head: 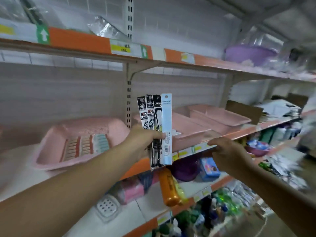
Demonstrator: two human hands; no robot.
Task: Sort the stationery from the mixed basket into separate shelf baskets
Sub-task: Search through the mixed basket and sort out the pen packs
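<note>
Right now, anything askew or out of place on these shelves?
Two things. The perforated pink basket on the left sits at an angle to the shelf front, unlike the pink trays to its right. On the lower shelf an orange bottle lies tipped and seems to poke past the edge.

Our left hand [142, 142] grips four slim packets [156, 117] upright at the front edge of the shelf [248, 132]; our right hand [227, 151], loosely curled, hangs beside them.
</note>
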